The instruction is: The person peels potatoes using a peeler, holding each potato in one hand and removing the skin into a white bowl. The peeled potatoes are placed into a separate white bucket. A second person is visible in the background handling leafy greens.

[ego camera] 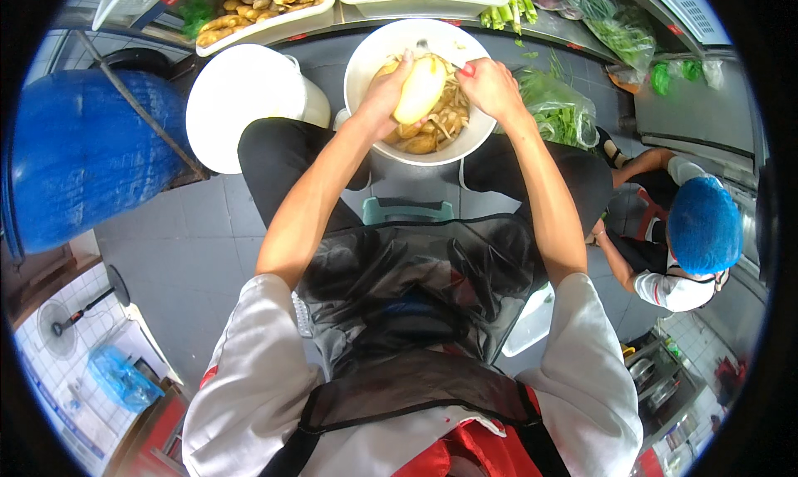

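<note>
My left hand (pixel 385 96) grips a large, mostly peeled potato (pixel 421 91) with pale yellow flesh, tilted above a white bucket (pixel 368 46). Red shows at the handle of a peeler (pixel 466 69), which my right hand (pixel 492 89) holds at the bucket's right side. Its metal end lies close to the potato, and my fingers hide part of it. Below both hands, unpeeled potatoes (pixel 421 142) and loose strips of peel (pixel 460 114) fill the bottom of the bucket, which stands on the floor between my knees.
A white bucket (pixel 246 109) stands to the left, beside a large blue barrel (pixel 93 159). Ahead, a crate of ginger-like roots (pixel 262 9) and a bin of greens (pixel 424 0) line a metal shelf. Bagged greens (pixel 555 106) lie right, near a seated co-worker (pixel 704 227).
</note>
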`<action>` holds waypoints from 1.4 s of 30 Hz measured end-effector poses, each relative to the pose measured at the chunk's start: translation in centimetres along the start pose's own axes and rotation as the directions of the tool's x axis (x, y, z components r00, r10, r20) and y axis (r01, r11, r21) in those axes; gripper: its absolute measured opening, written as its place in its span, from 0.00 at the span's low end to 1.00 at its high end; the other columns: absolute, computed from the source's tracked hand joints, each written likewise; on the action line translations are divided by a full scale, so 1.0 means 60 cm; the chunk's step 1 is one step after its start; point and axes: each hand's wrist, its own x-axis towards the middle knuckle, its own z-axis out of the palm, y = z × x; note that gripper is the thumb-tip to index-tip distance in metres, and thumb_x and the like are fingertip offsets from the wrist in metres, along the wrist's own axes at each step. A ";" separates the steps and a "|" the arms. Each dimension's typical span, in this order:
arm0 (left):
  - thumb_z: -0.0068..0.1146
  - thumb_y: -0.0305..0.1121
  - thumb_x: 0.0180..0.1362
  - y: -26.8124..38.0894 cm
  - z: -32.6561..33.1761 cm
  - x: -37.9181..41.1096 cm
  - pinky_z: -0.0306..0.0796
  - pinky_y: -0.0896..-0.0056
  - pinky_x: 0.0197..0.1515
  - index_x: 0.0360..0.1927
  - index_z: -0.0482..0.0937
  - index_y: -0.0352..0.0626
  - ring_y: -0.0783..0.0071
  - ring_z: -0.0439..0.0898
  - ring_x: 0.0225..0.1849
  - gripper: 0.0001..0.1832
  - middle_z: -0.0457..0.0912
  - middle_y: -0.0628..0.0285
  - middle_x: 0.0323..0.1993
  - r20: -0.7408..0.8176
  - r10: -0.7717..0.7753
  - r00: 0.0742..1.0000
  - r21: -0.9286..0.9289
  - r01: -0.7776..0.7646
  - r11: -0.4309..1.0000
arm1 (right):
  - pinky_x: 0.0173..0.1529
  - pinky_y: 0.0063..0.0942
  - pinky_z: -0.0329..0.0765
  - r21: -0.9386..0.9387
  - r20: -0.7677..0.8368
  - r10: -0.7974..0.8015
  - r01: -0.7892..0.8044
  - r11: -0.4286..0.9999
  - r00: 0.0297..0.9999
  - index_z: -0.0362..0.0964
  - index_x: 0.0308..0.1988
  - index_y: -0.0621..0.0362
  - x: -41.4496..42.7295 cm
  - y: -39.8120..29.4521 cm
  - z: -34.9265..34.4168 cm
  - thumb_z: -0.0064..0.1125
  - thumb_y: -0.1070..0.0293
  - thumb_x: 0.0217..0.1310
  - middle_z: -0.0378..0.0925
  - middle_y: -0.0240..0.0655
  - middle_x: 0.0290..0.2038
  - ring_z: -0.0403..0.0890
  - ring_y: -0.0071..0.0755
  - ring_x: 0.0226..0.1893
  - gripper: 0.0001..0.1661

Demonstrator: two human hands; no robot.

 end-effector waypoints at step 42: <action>0.72 0.25 0.44 0.006 0.012 -0.018 0.76 0.68 0.53 0.61 0.64 0.41 0.66 0.77 0.53 0.39 0.77 0.57 0.49 -0.019 0.196 0.980 0.244 -0.185 0.952 | 0.55 0.46 0.75 -0.096 0.101 0.166 -0.156 0.983 0.981 0.79 0.44 0.67 0.027 0.065 0.024 0.54 0.50 0.60 0.80 0.60 0.41 0.82 0.57 0.47 0.29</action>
